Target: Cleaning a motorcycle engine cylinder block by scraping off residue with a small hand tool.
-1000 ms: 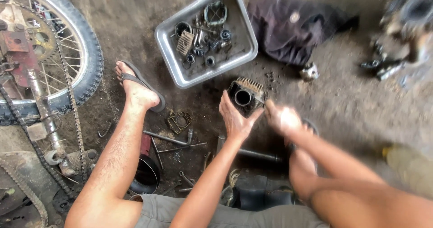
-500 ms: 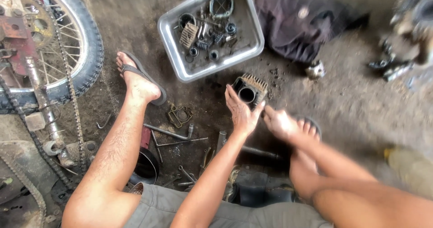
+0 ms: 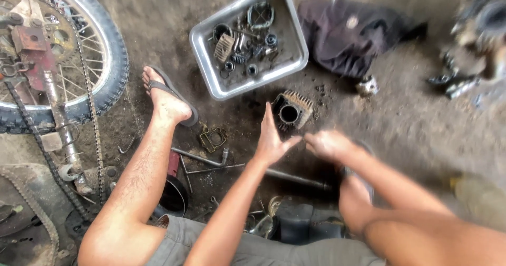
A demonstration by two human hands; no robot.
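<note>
My left hand is held flat with fingers together and palm turned right, just in front of a finned engine cylinder lying on the dirt floor. My right hand is a blurred, loosely curled fist next to the left palm. Whether it holds something small I cannot tell. Neither hand touches the cylinder.
A metal tray with several engine parts lies beyond the cylinder. A dark cloth is at the back right. A motorcycle wheel and chain stand left. A gasket, wrenches and a rod lie by my legs.
My left hand has straightened up and opened flat; my right hand has drawn closer to it. The camera view shifted slightly.
</note>
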